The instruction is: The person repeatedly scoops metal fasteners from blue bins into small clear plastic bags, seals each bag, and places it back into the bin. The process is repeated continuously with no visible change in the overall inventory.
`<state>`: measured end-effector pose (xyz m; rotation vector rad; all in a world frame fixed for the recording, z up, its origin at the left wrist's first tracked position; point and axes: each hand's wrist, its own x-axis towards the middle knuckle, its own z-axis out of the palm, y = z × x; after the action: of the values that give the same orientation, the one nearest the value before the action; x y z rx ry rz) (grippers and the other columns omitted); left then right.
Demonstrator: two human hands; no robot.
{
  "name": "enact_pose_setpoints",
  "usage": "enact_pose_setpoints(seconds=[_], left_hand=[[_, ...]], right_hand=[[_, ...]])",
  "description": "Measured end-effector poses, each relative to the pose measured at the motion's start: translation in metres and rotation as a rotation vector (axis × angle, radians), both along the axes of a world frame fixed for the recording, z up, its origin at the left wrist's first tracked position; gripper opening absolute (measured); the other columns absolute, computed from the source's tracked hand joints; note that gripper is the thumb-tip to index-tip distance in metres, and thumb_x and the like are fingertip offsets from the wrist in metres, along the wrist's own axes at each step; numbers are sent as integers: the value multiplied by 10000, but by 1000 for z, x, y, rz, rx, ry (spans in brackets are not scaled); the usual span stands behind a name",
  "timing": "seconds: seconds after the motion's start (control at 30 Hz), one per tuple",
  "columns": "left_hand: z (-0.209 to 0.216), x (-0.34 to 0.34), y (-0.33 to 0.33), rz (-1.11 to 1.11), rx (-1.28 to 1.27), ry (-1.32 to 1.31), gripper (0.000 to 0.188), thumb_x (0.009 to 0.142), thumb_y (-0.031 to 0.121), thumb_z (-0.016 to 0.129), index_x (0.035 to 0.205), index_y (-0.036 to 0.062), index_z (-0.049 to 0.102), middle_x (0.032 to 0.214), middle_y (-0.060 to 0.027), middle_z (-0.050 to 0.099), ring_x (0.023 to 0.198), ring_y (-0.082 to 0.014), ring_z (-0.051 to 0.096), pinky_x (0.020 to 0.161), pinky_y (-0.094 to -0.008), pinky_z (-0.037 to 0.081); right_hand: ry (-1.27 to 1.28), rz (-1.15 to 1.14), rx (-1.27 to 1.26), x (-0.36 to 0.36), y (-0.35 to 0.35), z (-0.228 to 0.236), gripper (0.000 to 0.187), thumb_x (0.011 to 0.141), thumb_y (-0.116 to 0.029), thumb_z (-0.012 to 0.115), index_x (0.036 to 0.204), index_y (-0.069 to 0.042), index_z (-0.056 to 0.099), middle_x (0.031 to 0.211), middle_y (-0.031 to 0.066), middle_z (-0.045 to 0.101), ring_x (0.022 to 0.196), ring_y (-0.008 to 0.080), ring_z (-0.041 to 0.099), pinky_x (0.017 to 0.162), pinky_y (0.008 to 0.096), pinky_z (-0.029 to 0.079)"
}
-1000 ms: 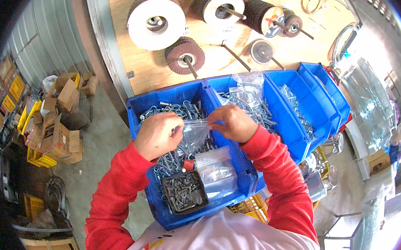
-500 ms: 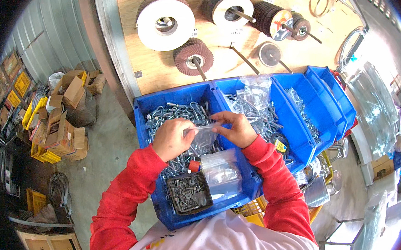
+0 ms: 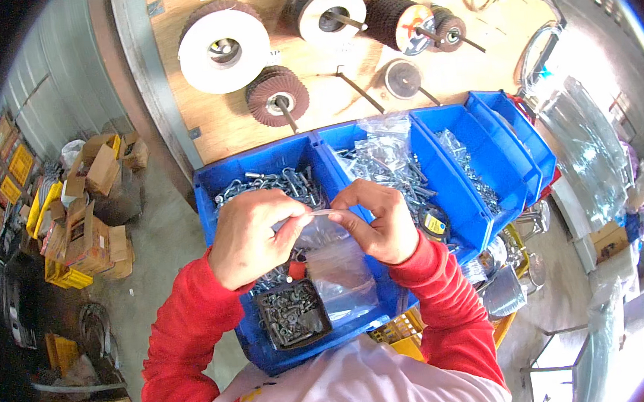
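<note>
My left hand [image 3: 253, 232] and my right hand [image 3: 377, 218] both pinch the top edge of a small clear plastic bag [image 3: 321, 235], fingertips almost meeting. The bag hangs over a blue bin [image 3: 262, 362] filled with metal hook-shaped bolts [image 3: 265, 182]. Whether anything lies inside the bag, I cannot tell. Below my hands, at the bin's near end, a dark square tray [image 3: 294, 315] holds small screws and nuts. Beside it lie flat clear plastic bags [image 3: 342, 278]. A small red piece [image 3: 297, 270] sits just behind the tray.
More blue bins [image 3: 452, 192] with hardware and bagged parts run off to the right; a tape measure [image 3: 433, 223] lies in one. Behind stands a wooden board [image 3: 219, 122] with grinding discs [image 3: 277, 96] on pegs. Cardboard boxes [image 3: 89, 236] are on the floor at left.
Both hands have come up closer to the camera, fingertips drawn nearer together, still pinching the bag's edge. The whole view has shifted, so bins and board sit further left.
</note>
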<state>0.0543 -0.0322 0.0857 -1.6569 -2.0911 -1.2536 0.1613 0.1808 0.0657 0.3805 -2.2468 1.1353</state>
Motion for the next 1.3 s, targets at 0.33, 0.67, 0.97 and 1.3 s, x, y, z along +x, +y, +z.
enact_pose_setpoints(seconds=[0.33, 0.67, 0.97, 1.3], left_hand=[[22, 24, 9, -172, 74, -102, 43, 850, 106, 779, 848, 66, 763, 693, -105, 690, 607, -280, 665, 551, -384, 499], [27, 33, 34, -245, -12, -287, 140, 896, 145, 783, 861, 10, 774, 736, -122, 735, 663, -200, 720, 592, -305, 522], [25, 66, 70, -441, -46, -471, 160, 969, 139, 710, 952, -11, 764, 755, -109, 732, 629, -135, 700, 565, -271, 527], [-8, -21, 199, -215, -9, -942, 291, 1045, 297, 601, 1076, 19, 684, 956, -77, 752, 646, -110, 694, 537, -229, 529]], right_hand=[[152, 32, -406, 54, -12, -11, 39, 897, -14, 743, 880, 8, 716, 859, 124, 712, 788, 226, 685, 742, 345, 531], [218, -146, -602, 84, -1, -10, 161, 971, -92, 678, 876, 25, 736, 819, 114, 708, 729, 170, 630, 693, 312, 485], [275, -367, -551, 130, 20, -2, 269, 900, -164, 649, 772, 71, 683, 711, 122, 637, 620, 208, 568, 596, 328, 420], [334, -703, -537, 112, 76, 11, 448, 1071, -322, 512, 1303, 41, 637, 1154, 136, 706, 996, 199, 669, 873, 329, 499]])
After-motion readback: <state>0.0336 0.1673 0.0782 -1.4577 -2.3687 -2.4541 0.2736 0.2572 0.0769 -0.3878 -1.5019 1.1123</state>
